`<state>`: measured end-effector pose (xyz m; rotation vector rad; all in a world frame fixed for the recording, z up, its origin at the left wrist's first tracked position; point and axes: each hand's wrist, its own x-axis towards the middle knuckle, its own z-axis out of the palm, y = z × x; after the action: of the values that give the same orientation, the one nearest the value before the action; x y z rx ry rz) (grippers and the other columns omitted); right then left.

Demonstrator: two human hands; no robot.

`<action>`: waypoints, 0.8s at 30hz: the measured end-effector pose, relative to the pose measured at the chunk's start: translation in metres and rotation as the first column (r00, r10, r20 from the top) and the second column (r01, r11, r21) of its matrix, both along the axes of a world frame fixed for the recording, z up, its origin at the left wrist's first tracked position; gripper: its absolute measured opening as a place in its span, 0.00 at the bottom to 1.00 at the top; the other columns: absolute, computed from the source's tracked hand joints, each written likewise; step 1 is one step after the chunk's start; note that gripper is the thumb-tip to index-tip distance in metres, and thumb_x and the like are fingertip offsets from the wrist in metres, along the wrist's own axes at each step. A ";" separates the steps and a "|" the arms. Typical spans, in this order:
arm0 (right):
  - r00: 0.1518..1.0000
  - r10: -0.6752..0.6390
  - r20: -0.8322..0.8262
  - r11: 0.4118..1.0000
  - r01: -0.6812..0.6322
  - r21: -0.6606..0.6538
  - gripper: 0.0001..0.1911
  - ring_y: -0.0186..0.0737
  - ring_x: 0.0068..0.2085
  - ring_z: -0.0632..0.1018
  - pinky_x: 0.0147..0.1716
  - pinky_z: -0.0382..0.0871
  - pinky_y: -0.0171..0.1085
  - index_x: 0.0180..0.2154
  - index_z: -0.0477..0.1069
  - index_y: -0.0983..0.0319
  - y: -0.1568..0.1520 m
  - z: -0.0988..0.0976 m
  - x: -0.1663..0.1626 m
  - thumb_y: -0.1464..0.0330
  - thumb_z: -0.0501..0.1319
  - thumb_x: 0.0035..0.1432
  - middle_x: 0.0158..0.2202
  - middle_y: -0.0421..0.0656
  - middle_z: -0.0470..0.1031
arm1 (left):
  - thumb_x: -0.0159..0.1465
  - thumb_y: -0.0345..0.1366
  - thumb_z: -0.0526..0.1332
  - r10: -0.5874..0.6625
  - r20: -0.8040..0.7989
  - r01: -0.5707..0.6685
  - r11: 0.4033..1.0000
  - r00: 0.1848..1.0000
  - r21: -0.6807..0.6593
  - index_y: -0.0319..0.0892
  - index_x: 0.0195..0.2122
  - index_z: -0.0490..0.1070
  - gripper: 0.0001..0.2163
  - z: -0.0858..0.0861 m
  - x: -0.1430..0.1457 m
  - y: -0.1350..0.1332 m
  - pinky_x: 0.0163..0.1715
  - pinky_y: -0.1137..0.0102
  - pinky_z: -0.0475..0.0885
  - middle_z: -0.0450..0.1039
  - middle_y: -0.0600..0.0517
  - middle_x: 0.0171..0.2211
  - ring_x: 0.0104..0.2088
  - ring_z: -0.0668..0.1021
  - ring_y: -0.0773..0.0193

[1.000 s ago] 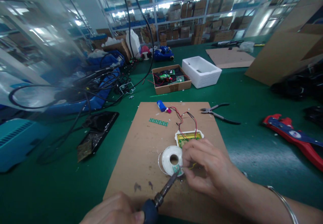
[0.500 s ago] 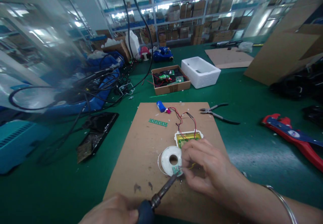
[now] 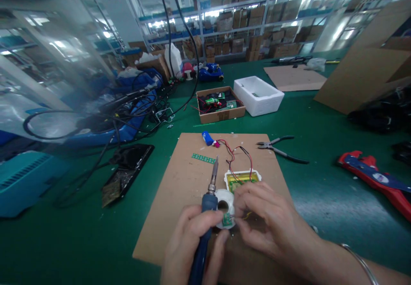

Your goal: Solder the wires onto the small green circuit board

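My left hand is closed around the dark blue handle of a soldering iron, whose metal tip points up and away over the cardboard. Its thumb and a finger reach to a small green circuit board lying on a white solder spool. Pinched at the board's right side, my right hand holds a thin wire that is mostly hidden by the fingers. Just beyond that hand sits a white-framed case with a yellow and green inside. Red and black wires run from it towards a blue battery.
A cardboard sheet covers the middle of the green table. On it lies a green board strip. Pliers rest at its right edge, red-handled cutters farther right. Behind stand a parts box and a white foam box.
The soldering iron's tip has left the small circuit board and swung up and away. My left hand has come in to the board's left side. My right hand stays at the board.
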<state>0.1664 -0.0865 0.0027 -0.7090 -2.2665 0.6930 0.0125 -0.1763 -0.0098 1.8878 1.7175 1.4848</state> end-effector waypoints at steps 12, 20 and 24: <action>0.998 -0.031 -0.046 0.998 0.033 0.044 0.08 0.36 0.31 0.71 0.32 0.65 0.35 0.28 0.67 0.62 0.004 -0.001 0.002 0.80 0.55 0.51 0.28 0.41 0.71 | 0.61 0.22 0.57 0.036 0.007 -0.036 0.999 0.999 -0.024 0.47 0.44 0.68 0.14 -0.003 0.013 0.011 0.34 0.75 0.70 0.66 0.52 0.38 0.37 0.76 0.69; 0.999 0.001 -0.055 0.997 0.003 0.078 0.10 0.36 0.31 0.72 0.30 0.67 0.35 0.29 0.68 0.61 0.008 -0.002 0.002 0.80 0.53 0.53 0.28 0.41 0.72 | 0.62 0.26 0.58 0.058 0.058 -0.057 0.998 0.997 -0.022 0.48 0.43 0.70 0.11 -0.002 0.015 0.011 0.32 0.74 0.71 0.68 0.51 0.39 0.38 0.76 0.67; 0.999 0.014 -0.048 0.997 -0.010 0.081 0.09 0.35 0.31 0.73 0.31 0.68 0.35 0.29 0.68 0.61 0.010 -0.002 0.004 0.80 0.54 0.52 0.28 0.41 0.73 | 0.65 0.43 0.55 0.138 0.189 -0.156 0.984 0.972 0.085 0.48 0.43 0.72 0.10 0.000 -0.008 0.003 0.27 0.72 0.73 0.73 0.54 0.30 0.31 0.78 0.65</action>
<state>0.1707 -0.0765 0.0005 -0.6335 -2.2426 0.6138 0.0041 -0.1735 -0.0101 1.6386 1.7606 1.7680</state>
